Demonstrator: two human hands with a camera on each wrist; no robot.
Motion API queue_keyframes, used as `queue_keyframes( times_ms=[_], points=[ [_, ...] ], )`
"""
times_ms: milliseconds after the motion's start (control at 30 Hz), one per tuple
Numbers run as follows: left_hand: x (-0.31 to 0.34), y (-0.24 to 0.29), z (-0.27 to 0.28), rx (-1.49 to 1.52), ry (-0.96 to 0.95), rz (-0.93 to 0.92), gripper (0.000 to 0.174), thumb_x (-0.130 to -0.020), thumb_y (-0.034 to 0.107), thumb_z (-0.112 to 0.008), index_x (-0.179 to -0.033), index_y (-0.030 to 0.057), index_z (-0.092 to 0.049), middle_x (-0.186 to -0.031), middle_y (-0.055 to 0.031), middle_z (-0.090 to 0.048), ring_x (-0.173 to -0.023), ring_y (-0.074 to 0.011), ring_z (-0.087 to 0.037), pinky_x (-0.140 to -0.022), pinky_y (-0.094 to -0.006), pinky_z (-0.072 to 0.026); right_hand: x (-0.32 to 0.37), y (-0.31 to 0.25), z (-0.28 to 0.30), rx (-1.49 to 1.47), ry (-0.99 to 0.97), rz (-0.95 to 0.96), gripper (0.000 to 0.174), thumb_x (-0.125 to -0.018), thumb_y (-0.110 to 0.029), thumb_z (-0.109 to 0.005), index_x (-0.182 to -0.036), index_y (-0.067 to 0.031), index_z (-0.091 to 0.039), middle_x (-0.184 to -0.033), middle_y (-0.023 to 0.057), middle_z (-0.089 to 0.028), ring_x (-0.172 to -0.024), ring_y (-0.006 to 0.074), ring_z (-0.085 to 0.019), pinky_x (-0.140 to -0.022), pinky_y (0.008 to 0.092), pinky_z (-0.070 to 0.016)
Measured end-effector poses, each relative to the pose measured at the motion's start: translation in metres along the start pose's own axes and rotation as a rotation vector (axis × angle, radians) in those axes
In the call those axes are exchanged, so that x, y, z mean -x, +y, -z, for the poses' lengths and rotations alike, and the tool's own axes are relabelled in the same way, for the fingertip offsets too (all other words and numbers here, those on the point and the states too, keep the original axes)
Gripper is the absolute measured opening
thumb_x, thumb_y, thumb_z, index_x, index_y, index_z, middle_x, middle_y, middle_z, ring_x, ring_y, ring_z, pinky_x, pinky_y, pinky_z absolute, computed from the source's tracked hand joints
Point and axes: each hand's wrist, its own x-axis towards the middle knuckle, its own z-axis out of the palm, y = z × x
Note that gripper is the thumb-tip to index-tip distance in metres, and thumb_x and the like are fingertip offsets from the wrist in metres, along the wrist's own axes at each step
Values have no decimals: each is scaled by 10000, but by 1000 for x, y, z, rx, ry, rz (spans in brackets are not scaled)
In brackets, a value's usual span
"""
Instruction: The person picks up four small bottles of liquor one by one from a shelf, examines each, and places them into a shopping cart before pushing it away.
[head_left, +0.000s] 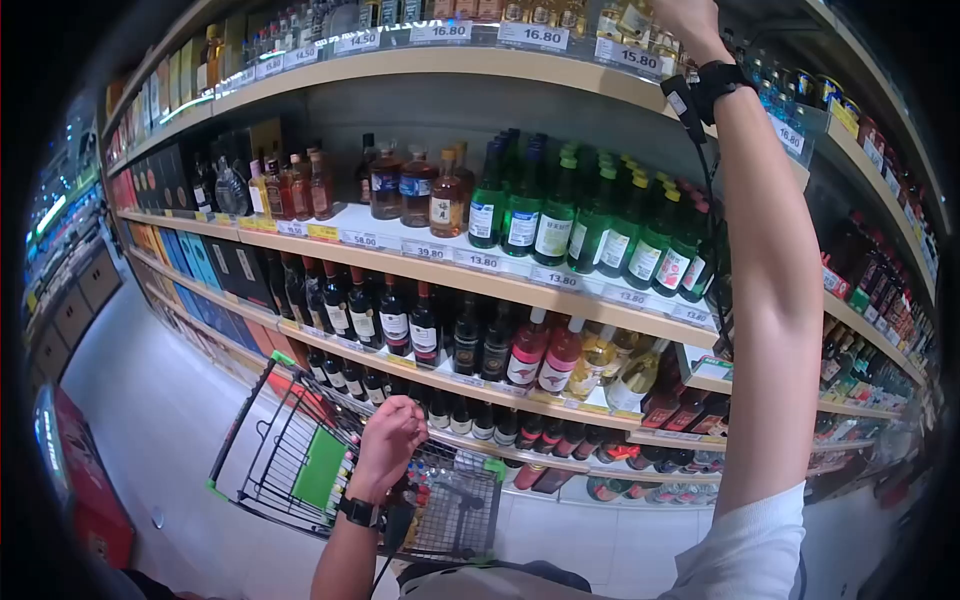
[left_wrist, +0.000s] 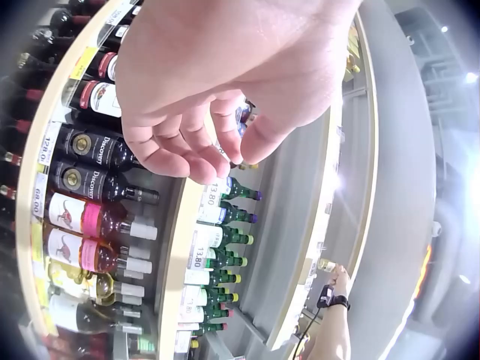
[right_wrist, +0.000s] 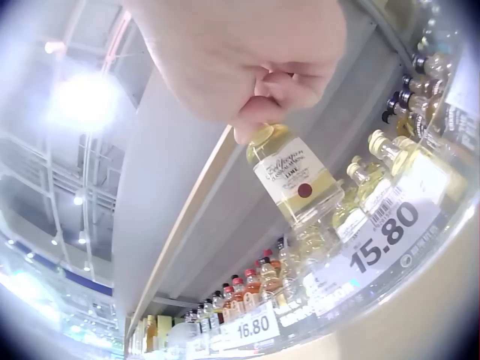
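Note:
In the right wrist view my right hand (right_wrist: 255, 60) pinches the neck of a small bottle of pale yellow liquid (right_wrist: 292, 176) with a cream label. The bottle hangs tilted above the shelf edge, beside similar bottles (right_wrist: 367, 184) behind a 15.80 price tag (right_wrist: 386, 236). The head view has my right arm raised to the top shelf, the right hand (head_left: 690, 25) partly cut off by the frame's edge. My left hand (head_left: 392, 440) is low over the cart, its fingers loosely curled around nothing; the left wrist view shows the same hand (left_wrist: 232, 82) with a bare palm.
A wire shopping cart (head_left: 325, 470) with green parts and goods inside stands below my left hand. Green bottles (head_left: 555, 225) and amber bottles line the middle shelf (head_left: 400, 245), with wine bottles on the shelves under it. A red display box (head_left: 85, 480) stands on the floor at left.

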Motion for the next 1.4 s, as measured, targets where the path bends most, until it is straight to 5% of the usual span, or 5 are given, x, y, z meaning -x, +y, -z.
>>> queue_keyframes(
  times_ms=[300, 400, 500, 833, 1400],
  points=[
    [-8, -7, -41, -20, -138, -22, 84, -970, 95, -542, -1046, 62, -553, -952, -57, -601, -851, -159, -590, -778, -300, -486, 62, -39, 45, -287, -132, -79, 220, -844, -123, -725, -1004, 23, -692, -864, 94, -721, -821, 141, -675, -738, 291, -540],
    [-21, -10, -55, -45, -173, -27, 97, -967, 81, -539, -1059, 53, -552, -963, -76, -602, -858, -174, -589, -782, -309, -485, 111, -40, 50, -469, -305, -176, 376, -864, -232, -770, -1150, -22, -645, -871, 11, -699, -537, -4, -468, -445, 165, -326],
    [-28, -7, -79, -57, -238, -59, 110, -977, 91, -531, -1076, 49, -550, -973, -81, -602, -866, -180, -588, -778, -315, -484, 166, -57, 62, -657, -378, -283, 302, -838, -225, -786, -993, -6, -649, -761, -12, -656, -602, 13, -525, -521, 173, -389],
    [-34, -11, -136, -104, -409, -83, 326, -1069, 227, -390, -1328, 33, -435, -1207, -180, -595, -1039, -258, -613, -887, -371, -490, 342, -84, 61, -931, -592, -618, 238, -855, -108, -764, -993, 18, -616, -728, -14, -648, -619, -9, -541, -555, 161, -419],
    [-29, -20, -94, -38, -375, 32, 298, -1076, 244, -383, -1290, 47, -448, -1188, -195, -620, -920, -176, -593, -846, -335, -491, 410, -99, 47, -1003, -794, -858, 294, -984, -205, -612, -1216, -25, -613, -779, -39, -605, -553, 3, -465, -455, 177, -312]
  ],
)
